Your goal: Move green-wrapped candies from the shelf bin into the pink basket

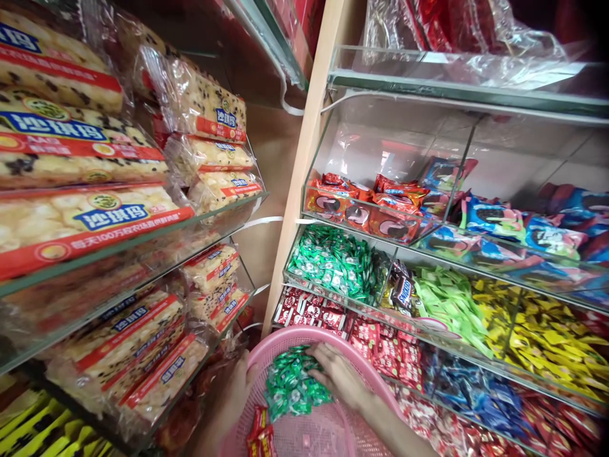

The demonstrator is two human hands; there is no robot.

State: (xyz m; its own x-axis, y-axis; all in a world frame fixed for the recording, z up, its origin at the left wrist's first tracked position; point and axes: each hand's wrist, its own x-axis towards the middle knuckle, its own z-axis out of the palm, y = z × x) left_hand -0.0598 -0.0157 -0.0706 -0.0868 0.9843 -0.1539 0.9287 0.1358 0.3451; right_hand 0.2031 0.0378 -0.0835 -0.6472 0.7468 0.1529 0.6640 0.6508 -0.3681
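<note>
Low ctr., between the shelving on both sides, pink basket is open-topped w/ mesh walls. Contents: pile of green sweets toward far side, plus a few red packets at near left. Right hand reaches in over the rt. rim; fingers open, extended and slightly parted, resting on far rt. edge of the pile. Left hand is at basket's left rim, thumb side up; its other fingers mostly hidden, so closed or open cannot be told. Shelf unit on rt., clear-fronted bins: loose sweets in green wrappers just beyond basket; next to them, dark Snickers bar, then light-green packets and yellow packets. Level above: red snack packs at left, blue snack packs at rt. Lower level: red-and-white packets, then blue packets. Left side: wrapped cakes stacked on glass shelves, red-banded labels, more of same on level below. Pale wood post stands between both units.
</note>
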